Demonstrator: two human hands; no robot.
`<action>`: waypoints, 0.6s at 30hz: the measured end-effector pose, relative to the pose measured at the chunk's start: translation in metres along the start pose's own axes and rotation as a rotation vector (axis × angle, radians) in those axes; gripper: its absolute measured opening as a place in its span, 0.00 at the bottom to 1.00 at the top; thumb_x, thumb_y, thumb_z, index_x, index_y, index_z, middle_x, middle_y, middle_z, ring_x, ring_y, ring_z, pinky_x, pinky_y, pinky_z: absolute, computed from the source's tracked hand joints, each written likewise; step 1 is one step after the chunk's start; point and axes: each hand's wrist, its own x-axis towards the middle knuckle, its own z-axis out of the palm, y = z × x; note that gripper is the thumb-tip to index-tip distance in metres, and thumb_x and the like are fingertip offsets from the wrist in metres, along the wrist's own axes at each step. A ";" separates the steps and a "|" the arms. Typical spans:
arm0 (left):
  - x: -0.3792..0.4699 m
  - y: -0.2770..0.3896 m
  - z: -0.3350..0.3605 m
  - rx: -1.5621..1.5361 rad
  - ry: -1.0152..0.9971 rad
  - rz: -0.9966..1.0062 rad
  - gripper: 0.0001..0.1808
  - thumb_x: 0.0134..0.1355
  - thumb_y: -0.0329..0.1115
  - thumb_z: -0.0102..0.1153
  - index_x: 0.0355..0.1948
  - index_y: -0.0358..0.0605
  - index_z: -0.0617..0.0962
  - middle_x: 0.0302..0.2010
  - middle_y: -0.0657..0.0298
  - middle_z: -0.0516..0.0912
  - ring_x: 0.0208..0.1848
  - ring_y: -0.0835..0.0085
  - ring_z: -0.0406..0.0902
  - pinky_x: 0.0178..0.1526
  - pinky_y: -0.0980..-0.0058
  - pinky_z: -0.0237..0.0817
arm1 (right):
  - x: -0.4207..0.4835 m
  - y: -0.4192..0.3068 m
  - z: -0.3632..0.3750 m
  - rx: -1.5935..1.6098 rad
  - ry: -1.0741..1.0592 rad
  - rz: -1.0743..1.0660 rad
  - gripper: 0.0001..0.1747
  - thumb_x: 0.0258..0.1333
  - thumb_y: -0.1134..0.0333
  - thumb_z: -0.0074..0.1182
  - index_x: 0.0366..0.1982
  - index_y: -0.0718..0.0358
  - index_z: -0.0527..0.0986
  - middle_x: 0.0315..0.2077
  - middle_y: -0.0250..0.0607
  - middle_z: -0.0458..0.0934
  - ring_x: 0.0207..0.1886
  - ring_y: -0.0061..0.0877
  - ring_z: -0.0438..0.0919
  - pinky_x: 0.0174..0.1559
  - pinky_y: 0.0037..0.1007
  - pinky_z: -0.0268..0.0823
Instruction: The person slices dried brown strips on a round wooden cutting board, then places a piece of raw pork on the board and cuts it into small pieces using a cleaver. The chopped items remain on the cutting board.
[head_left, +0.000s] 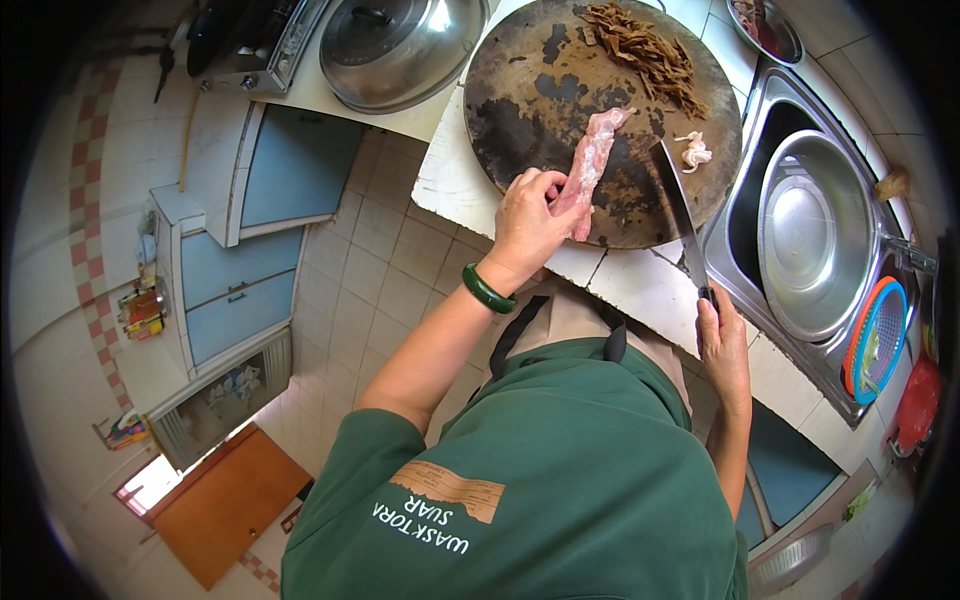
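A strip of raw meat lies on a round, dark-stained chopping board. My left hand, with a green bangle at the wrist, grips the strip's near end at the board's front edge. In my right hand is the black handle of a cleaver; its blade reaches over the board's right side, apart from the meat strip. Small pale scraps lie just right of the blade tip. A heap of brown, dried-looking strips sits at the board's far side.
To the right, a large metal basin sits in the steel sink, beside blue and orange colanders. A bowl of meat stands at the far right. Left of the board lie a large metal lid and a gas stove.
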 end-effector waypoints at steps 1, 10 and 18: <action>0.000 0.002 0.003 0.011 0.014 0.023 0.14 0.53 0.39 0.72 0.35 0.43 0.81 0.34 0.61 0.78 0.40 0.60 0.75 0.45 0.64 0.68 | 0.000 0.000 0.001 0.009 -0.004 0.005 0.20 0.77 0.62 0.43 0.61 0.66 0.71 0.18 0.23 0.61 0.20 0.12 0.57 0.23 0.22 0.52; -0.001 0.002 0.017 -0.344 0.000 0.012 0.10 0.57 0.26 0.62 0.36 0.40 0.72 0.34 0.58 0.79 0.36 0.63 0.77 0.40 0.64 0.70 | -0.001 -0.006 -0.001 0.016 -0.005 0.076 0.19 0.75 0.62 0.45 0.57 0.67 0.72 0.19 0.35 0.65 0.23 0.21 0.63 0.28 0.28 0.59; 0.023 0.017 -0.055 -1.008 0.018 -0.228 0.06 0.71 0.26 0.49 0.40 0.41 0.65 0.33 0.51 0.82 0.24 0.70 0.84 0.20 0.77 0.72 | 0.003 -0.009 -0.006 0.017 -0.006 0.112 0.20 0.73 0.61 0.48 0.58 0.68 0.72 0.20 0.40 0.67 0.24 0.25 0.64 0.31 0.30 0.62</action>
